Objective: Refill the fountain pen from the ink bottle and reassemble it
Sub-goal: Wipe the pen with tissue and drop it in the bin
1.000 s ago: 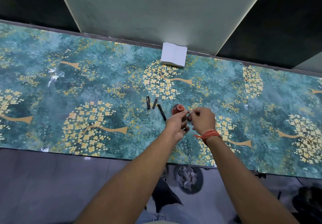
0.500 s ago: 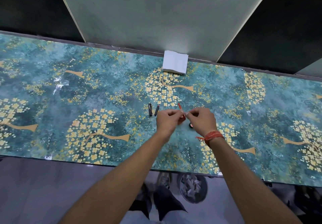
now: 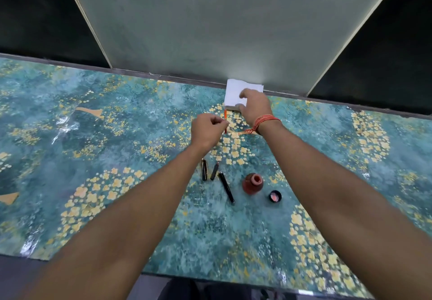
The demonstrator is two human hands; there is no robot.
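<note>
Your left hand (image 3: 208, 131) pinches a thin red ink-filled tube (image 3: 225, 122) upright between closed fingertips. Your right hand (image 3: 253, 107) grips the white tissue stack (image 3: 233, 94) just beyond. The open ink bottle (image 3: 253, 183), unlabelled, stands behind both wrists.

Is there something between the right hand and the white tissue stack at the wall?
Nothing visible: the right hand already rests on the tissue stack. The left hand holds a thin red part beside it.

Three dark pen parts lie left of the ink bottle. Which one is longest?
The slim black piece nearest the ink bottle; the other two are short stubs.
</note>
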